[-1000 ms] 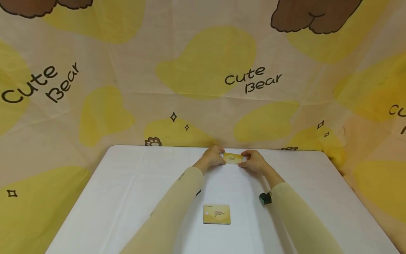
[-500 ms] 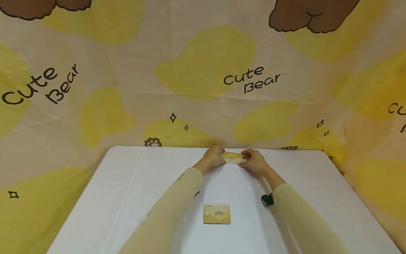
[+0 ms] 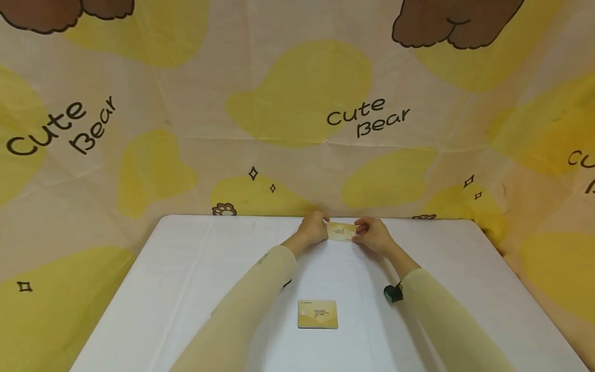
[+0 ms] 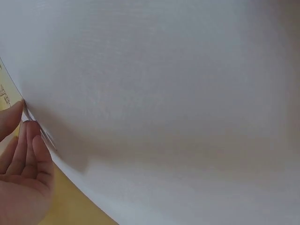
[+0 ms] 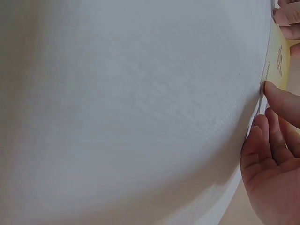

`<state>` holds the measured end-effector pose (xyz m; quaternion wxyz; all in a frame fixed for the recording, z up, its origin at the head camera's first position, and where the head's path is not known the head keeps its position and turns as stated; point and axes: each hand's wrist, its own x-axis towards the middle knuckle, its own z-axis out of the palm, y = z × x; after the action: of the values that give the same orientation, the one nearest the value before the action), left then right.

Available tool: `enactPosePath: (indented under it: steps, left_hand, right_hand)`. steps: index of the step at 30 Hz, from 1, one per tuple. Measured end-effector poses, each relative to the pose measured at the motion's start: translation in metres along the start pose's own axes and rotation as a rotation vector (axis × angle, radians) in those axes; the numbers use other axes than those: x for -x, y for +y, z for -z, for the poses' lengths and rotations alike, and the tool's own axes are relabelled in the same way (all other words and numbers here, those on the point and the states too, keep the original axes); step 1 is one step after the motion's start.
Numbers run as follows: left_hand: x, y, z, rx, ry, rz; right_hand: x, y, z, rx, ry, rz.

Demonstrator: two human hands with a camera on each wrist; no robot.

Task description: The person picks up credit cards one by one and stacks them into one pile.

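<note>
Near the far edge of the white table, a yellow card with printed lettering is held between two hands. My left hand pinches its left end. At the opposite end, my right hand grips it between thumb and fingers. In the left wrist view, the left hand has its thumb at the card's edge and its fingers partly behind. The right wrist view shows the right thumb on the printed face of the card, with the right hand's other fingers curled below.
A stack of similar yellow cards lies on the white tabletop, nearer the body and between the forearms. A dark heart-shaped piece shows beside the right sleeve. Behind the far table edge hangs a yellow patterned cloth.
Both hands stay at the far edge with the card. The left thumb has drawn back slightly from its near corner, and the right thumb has shifted a little. The card stack has not moved.
</note>
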<state>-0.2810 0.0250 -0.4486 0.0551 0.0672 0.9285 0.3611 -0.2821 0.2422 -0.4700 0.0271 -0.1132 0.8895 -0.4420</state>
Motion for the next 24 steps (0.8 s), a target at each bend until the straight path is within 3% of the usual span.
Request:
enactPosePath:
  steps: [17,24]
  left_hand:
    - [0.007,0.0,0.005,0.146,0.022,-0.054]
    - [0.011,-0.002,0.009,0.225,0.026,-0.106]
  right_hand:
    - [0.006,-0.007,0.003,-0.061,0.031,-0.016]
    - [0.007,-0.009,0.005,-0.108,0.026,-0.009]
